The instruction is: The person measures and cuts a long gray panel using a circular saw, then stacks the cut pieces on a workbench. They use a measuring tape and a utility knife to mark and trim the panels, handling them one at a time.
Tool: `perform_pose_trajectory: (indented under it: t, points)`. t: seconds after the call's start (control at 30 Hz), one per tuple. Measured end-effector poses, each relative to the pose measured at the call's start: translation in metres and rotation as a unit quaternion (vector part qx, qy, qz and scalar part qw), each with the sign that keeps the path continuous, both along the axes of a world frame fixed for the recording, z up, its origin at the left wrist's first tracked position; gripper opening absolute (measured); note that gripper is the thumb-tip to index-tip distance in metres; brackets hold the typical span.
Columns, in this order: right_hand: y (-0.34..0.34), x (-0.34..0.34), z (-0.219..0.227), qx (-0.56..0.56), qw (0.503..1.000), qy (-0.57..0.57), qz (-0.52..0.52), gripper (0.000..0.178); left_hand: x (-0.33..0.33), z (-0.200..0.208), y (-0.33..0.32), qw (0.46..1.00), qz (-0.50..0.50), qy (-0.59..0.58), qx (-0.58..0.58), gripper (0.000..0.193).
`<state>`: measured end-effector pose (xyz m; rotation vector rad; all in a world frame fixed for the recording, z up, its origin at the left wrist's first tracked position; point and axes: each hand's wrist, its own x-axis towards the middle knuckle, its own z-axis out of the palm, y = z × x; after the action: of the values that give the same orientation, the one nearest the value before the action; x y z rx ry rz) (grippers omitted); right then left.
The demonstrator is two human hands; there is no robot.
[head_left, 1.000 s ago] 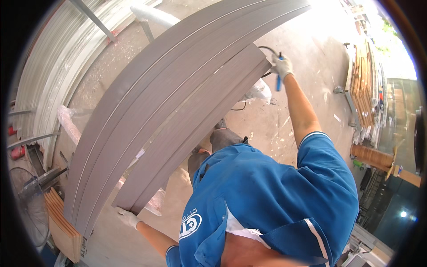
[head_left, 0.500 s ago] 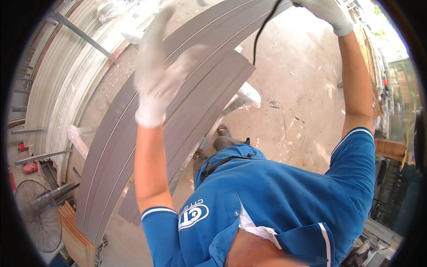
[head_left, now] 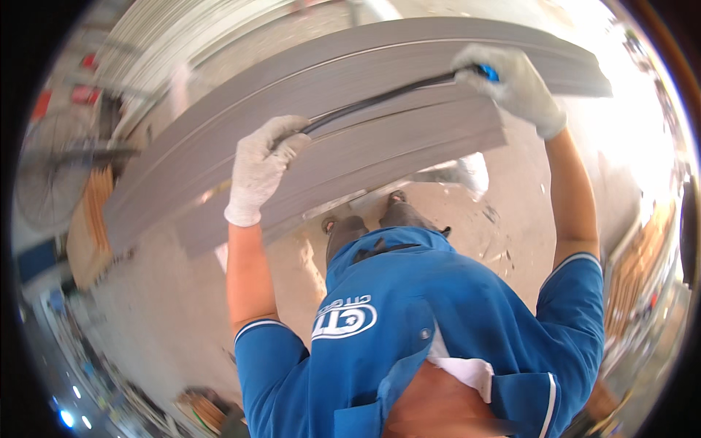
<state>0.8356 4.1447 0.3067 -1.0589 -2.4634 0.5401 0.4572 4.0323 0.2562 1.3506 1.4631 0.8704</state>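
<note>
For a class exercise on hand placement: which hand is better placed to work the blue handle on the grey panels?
Probably the right hand: it grips the blue handle over the grey panels. The left hand is lower, closed on the black cord.

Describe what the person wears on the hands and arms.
Both the left hand and the right hand wear white knitted gloves with ribbed cuffs at the wrist. The forearms are bare. Short blue sleeves, each edged with a thin white stripe, cover the upper arms.
</note>
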Motion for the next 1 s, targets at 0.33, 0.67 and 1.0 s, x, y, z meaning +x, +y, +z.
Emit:
perform_pose_trajectory:
  t: [0.33,0.67,1.0]
  points:
    - [-0.102,-0.215,-0.123,-0.020,0.988,-0.075,0.134,0.018,-0.193,-0.070,-0.177,0.939,0.115,0.321,0.029,0.019]
    - [-0.175,-0.400,-0.186,0.006,0.955,-0.243,0.170,0.023,-0.366,-0.144,-0.238,0.884,0.157,0.437,0.061,0.014]
    - [-0.182,-0.447,-0.190,0.047,0.964,-0.196,0.175,0.016,-0.393,-0.175,-0.229,0.880,0.137,0.435,0.131,0.017]
